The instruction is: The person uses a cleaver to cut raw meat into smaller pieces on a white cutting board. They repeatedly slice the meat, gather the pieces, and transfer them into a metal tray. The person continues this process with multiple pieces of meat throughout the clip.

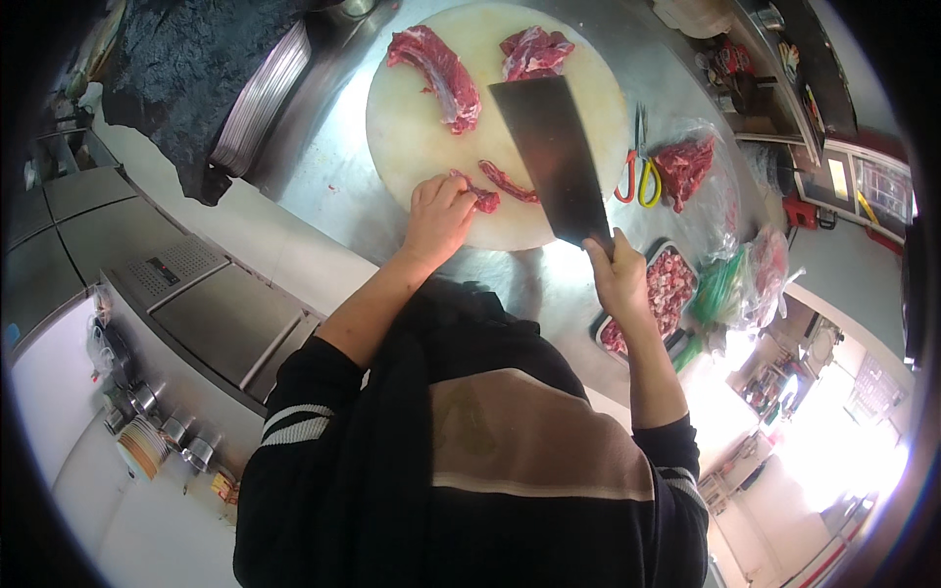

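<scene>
A round white cutting board (412, 158) lies on the metal counter before me. Near its front edge my left hand (443, 219) has its fingers on a small strip of red meat (485, 201), partly hidden under them. My right hand (620, 275) grips a broad cleaver (553, 151) by its handle, the dark blade slanting over the board's right side. Between the hand and the blade lies a second thin meat strip (507, 181), its right end at the blade's edge. Farther back are a long piece of raw meat (445, 77) and a folded chunk of meat (535, 51).
Scissors with red and yellow handles (639, 173) lie right of the board, beside meat on clear plastic (685, 165). A tray of diced meat (667, 283) sits near my right forearm, next to plastic bags (742, 283). Black plastic sheeting (184, 81) hangs at the left.
</scene>
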Motion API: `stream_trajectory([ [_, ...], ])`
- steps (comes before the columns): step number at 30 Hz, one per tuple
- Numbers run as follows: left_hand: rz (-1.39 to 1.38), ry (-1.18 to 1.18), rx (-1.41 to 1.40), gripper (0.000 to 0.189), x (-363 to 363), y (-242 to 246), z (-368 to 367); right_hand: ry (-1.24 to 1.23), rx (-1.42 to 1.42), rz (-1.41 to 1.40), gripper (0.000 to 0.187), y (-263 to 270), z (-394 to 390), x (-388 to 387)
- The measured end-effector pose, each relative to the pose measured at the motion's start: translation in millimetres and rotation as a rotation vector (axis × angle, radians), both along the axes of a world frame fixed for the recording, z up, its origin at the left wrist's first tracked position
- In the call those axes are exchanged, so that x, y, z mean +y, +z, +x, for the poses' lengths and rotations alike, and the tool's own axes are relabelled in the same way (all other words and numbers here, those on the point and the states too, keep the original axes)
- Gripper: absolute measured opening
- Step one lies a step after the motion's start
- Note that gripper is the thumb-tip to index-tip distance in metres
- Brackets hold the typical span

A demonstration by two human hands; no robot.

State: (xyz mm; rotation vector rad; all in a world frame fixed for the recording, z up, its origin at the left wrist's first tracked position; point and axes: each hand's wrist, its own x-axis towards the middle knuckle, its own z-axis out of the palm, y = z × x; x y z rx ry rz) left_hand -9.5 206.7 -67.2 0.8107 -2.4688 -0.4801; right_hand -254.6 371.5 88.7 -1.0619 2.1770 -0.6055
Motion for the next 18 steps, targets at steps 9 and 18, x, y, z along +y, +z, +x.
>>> stream_trajectory([
  [9,-0.015,-0.094,0.003,0.036,12.0,2.2,15.5,0.261,0.261,0.149,0.026,3.5,13.9,42.3],
  [18,-0.062,-0.118,0.172,0.036,0.3,-3.1,5.8,0.407,0.288,0.206,0.023,0.3,35.6,24.8],
])
